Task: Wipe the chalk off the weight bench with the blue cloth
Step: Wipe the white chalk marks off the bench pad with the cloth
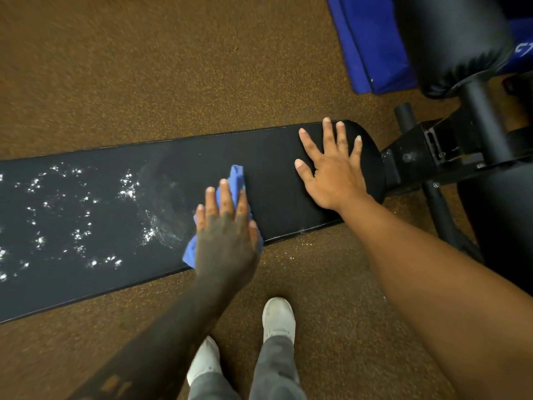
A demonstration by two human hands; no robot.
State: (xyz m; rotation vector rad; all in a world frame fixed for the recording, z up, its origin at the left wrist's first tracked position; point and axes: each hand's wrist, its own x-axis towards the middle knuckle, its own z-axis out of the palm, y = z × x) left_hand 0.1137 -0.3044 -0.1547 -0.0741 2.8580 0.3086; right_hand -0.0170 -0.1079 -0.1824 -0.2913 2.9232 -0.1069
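Bench [274,180] runs off-frame; left grip [227,235] flat on half-hidden blue cloth [237,176], right grip [331,174] splayed.

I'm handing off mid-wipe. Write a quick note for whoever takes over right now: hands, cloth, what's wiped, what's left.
Left hand: flat, fingers straight, pressing the cloth onto the bench about mid-length, toward the near edge.
Right hand: flat on the bench's end by the frame, holding nothing.
Done: the pad from the cloth to that end looks clean. A smeared arc lies just left of the cloth.
Left: chalk spots cover the rest of the pad to the left. Wipe that way.
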